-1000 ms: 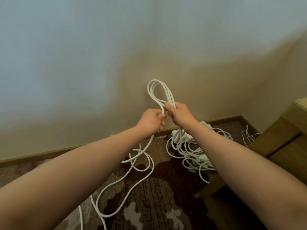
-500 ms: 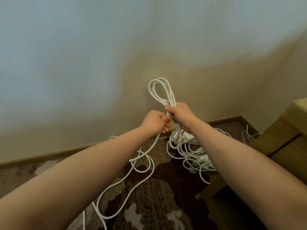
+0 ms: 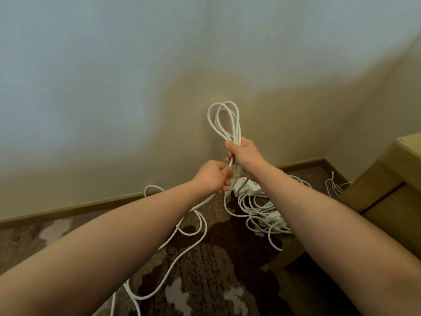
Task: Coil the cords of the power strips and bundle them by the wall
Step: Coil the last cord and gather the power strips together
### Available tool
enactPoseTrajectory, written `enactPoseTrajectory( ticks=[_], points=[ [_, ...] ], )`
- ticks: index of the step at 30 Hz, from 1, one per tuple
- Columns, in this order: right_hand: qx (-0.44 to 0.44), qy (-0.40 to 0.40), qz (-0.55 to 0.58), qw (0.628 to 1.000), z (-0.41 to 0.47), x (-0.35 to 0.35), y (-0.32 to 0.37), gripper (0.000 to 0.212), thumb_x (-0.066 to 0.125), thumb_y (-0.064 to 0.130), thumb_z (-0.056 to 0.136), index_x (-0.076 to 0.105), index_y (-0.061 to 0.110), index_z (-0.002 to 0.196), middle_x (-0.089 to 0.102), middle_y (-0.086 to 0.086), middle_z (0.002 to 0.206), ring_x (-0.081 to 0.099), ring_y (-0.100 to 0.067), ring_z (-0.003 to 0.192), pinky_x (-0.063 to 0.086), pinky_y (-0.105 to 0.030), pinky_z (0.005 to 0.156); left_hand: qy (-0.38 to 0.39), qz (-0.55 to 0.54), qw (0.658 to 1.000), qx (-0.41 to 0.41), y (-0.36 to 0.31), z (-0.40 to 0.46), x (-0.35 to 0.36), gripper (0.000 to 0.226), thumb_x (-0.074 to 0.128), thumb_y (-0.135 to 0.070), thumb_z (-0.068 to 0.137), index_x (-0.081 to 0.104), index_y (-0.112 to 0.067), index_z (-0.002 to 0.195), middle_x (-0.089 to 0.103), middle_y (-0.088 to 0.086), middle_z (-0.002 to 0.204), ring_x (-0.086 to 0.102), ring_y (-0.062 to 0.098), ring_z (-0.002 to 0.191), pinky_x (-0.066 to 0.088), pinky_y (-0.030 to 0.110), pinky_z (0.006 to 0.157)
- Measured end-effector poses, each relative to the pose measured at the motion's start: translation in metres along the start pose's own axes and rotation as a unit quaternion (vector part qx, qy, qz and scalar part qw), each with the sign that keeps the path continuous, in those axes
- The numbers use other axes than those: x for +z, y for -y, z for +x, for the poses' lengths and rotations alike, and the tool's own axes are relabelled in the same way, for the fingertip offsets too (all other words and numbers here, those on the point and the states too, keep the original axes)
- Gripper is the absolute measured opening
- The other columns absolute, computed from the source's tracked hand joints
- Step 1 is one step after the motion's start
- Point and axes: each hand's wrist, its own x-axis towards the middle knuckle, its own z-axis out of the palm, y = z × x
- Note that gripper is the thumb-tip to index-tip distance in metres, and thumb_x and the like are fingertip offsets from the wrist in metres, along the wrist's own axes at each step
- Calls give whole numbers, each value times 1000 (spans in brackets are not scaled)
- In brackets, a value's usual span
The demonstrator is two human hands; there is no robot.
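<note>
My right hand [image 3: 245, 156] grips a bunch of white cord loops [image 3: 224, 119] that stand up above my fist in front of the wall. Just below and to the left, my left hand [image 3: 213, 176] holds the same cord where it runs down. From there the loose cord [image 3: 182, 252] trails over the carpet toward me in wide curves. A white power strip [image 3: 247, 187] lies by the baseboard, partly hidden behind my right wrist. More tangled white cords and another strip [image 3: 270, 218] lie under my right forearm.
A beige wall [image 3: 159, 99] with a wooden baseboard [image 3: 68, 209] runs across the back. A wooden cabinet [image 3: 391, 190] stands at the right. Thin white wires [image 3: 333, 185] lie in the corner beside it. The floor is brown patterned carpet [image 3: 216, 281].
My right hand has risen a little with the loops. My left hand has dropped below it along the cord, and the two hands are now slightly apart.
</note>
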Motion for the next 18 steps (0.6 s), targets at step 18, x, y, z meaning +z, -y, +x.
enactPoseTrajectory(
  ticks=[18],
  points=[
    [-65, -38, -75, 994, -1, -10, -1, 15, 49, 24, 101, 51, 21, 87, 48, 0, 70, 43, -14, 57, 38, -32, 54, 184, 243, 952, 2, 72, -24, -58, 24, 47, -27, 98, 68, -17, 92, 51, -7, 61, 48, -1, 50, 37, 8, 48]
  ],
)
